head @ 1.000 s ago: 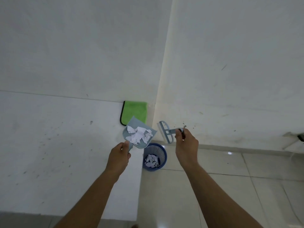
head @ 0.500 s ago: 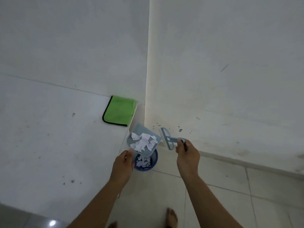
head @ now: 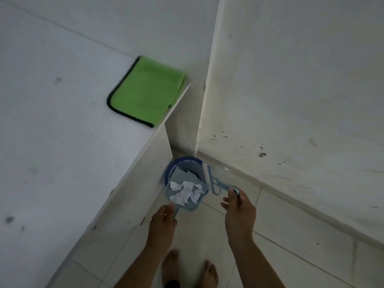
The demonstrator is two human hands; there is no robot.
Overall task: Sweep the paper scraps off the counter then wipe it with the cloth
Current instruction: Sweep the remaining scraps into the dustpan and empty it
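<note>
I read no writing anywhere. My left hand [head: 163, 220] grips the dustpan [head: 188, 201] handle, paper scraps [head: 186, 193] heaped inside, over the blue bin [head: 182, 165]. My right hand [head: 239, 210] clasps the brush [head: 214, 182] alongside. The green cloth [head: 145, 91] lies on the table [head: 62, 121], far ahead-left.

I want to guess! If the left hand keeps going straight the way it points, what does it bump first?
Probably the blue basket: the left hand points the dustpan at it, though depth is unclear.
</note>
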